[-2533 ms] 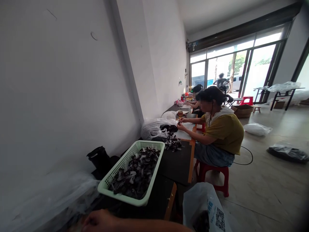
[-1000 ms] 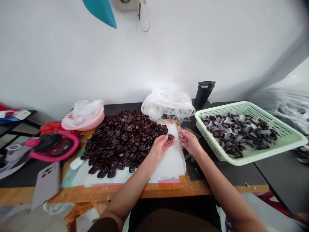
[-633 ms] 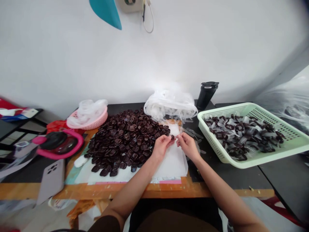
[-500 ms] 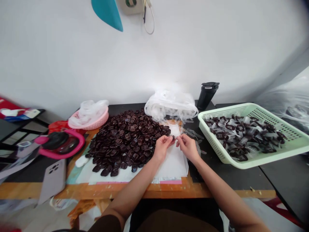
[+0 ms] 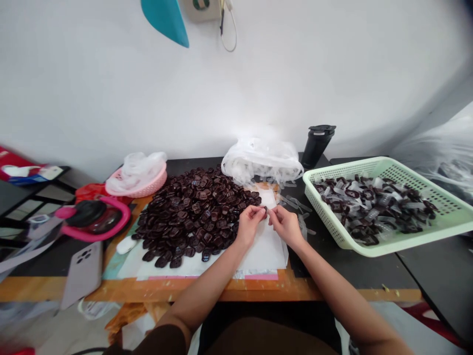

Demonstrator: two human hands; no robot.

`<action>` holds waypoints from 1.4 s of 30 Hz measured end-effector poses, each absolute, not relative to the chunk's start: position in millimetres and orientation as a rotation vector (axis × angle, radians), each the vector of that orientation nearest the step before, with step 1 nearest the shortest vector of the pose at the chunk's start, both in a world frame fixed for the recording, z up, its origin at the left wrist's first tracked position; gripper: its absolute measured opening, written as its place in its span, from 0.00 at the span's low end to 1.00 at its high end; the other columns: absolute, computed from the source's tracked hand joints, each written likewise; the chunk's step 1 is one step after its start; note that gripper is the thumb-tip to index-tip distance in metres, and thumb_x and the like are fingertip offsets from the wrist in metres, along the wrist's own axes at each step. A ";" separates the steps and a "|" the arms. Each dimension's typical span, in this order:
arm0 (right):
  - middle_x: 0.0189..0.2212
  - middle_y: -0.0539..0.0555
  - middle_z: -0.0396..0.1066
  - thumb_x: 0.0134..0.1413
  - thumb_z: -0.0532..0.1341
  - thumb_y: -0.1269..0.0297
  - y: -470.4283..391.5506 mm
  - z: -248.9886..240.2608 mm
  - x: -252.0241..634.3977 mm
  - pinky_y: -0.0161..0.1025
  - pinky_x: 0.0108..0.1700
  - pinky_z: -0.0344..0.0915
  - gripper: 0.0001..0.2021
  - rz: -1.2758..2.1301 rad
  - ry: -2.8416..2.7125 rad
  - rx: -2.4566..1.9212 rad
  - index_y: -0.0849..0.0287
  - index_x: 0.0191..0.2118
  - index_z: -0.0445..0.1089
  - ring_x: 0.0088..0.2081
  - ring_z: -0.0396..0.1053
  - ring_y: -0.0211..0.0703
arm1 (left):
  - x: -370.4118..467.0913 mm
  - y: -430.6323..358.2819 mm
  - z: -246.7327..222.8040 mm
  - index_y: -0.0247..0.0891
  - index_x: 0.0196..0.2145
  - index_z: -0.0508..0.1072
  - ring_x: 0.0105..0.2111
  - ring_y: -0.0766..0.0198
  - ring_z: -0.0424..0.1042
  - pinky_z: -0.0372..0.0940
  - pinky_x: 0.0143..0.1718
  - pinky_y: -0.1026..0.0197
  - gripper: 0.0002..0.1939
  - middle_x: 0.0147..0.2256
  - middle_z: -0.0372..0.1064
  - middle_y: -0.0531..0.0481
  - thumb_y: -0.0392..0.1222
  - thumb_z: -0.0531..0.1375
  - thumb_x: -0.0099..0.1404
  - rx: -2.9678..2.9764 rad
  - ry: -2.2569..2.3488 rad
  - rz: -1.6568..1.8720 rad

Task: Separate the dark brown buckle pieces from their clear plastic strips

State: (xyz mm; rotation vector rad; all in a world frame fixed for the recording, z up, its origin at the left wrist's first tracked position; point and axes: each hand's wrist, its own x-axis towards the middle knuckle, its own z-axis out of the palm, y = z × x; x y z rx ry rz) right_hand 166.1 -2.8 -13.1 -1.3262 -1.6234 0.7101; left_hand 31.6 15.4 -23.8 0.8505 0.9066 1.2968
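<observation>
Frame centre: left hand point(image 5: 249, 226) pinches dark buckle point(image 5: 265, 211), presumably steadying it for right hand point(image 5: 287, 225), pinched closed, contents unclear

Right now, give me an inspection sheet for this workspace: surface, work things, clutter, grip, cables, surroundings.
Surface: matte black tabletop with orange-brown wooden front edge; white paper sheets on top.
Work things: heap of glossy dark-brown pieces; loose translucent strips; pale-green perforated plastic basket holding brown pieces with strips.
Clutter: pale mauve phone across the front edge; black lidded tumbler; pink plastic basket with white bag.
Grip: left hand pinches a small dark piece; right hand close beside, hold unclear.
Cables: thin white cable loop against the wall.
Surroundings: plain white wall; teal shape, cut off above.
</observation>
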 end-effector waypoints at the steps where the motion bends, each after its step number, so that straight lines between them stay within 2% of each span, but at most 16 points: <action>1: 0.19 0.51 0.71 0.61 0.53 0.54 -2.4 -13.5 166.3 0.31 0.22 0.59 0.14 0.714 -1.619 -1.333 0.57 0.28 0.63 0.18 0.66 0.36 | 31.7 15.3 -23.6 0.34 0.28 0.72 0.33 0.65 0.71 0.66 0.42 0.58 0.13 0.38 0.73 0.47 0.45 0.68 0.52 0.848 0.906 1.301; 9: 0.19 0.51 0.70 0.61 0.53 0.55 -1.5 -14.0 167.5 0.30 0.23 0.59 0.14 0.770 -1.640 -1.320 0.57 0.28 0.63 0.18 0.65 0.36 | 30.3 17.1 -21.8 0.34 0.33 0.75 0.35 0.63 0.71 0.65 0.41 0.61 0.12 0.35 0.73 0.47 0.41 0.68 0.51 0.925 0.916 1.311; 17: 0.18 0.50 0.69 0.61 0.53 0.57 -1.9 -12.9 166.5 0.30 0.23 0.58 0.14 0.689 -1.641 -1.353 0.57 0.27 0.63 0.17 0.64 0.35 | 30.6 16.8 -25.5 0.34 0.34 0.75 0.34 0.64 0.71 0.66 0.40 0.60 0.12 0.34 0.73 0.47 0.42 0.68 0.53 0.929 0.905 1.288; 31: 0.19 0.50 0.70 0.61 0.53 0.60 -0.6 -19.2 166.0 0.29 0.24 0.57 0.12 0.353 -1.772 -1.432 0.58 0.29 0.67 0.18 0.66 0.35 | 31.0 17.6 -27.5 0.34 0.33 0.74 0.35 0.64 0.71 0.66 0.41 0.60 0.12 0.35 0.73 0.48 0.41 0.68 0.51 0.956 0.909 1.289; 36: 0.18 0.51 0.70 0.61 0.53 0.61 1.0 -20.6 164.3 0.31 0.23 0.54 0.12 0.179 -1.802 -1.495 0.59 0.29 0.67 0.17 0.65 0.37 | 32.4 15.9 -27.8 0.34 0.32 0.74 0.34 0.65 0.71 0.67 0.42 0.59 0.12 0.32 0.72 0.49 0.44 0.67 0.54 0.869 0.876 1.290; 42: 0.19 0.49 0.68 0.60 0.54 0.61 -2.9 -16.6 164.2 0.30 0.24 0.57 0.09 0.448 -1.753 -1.357 0.58 0.30 0.65 0.18 0.65 0.35 | 33.9 14.2 -26.3 0.33 0.31 0.74 0.32 0.66 0.70 0.66 0.40 0.61 0.11 0.31 0.71 0.49 0.43 0.67 0.53 0.918 0.949 1.314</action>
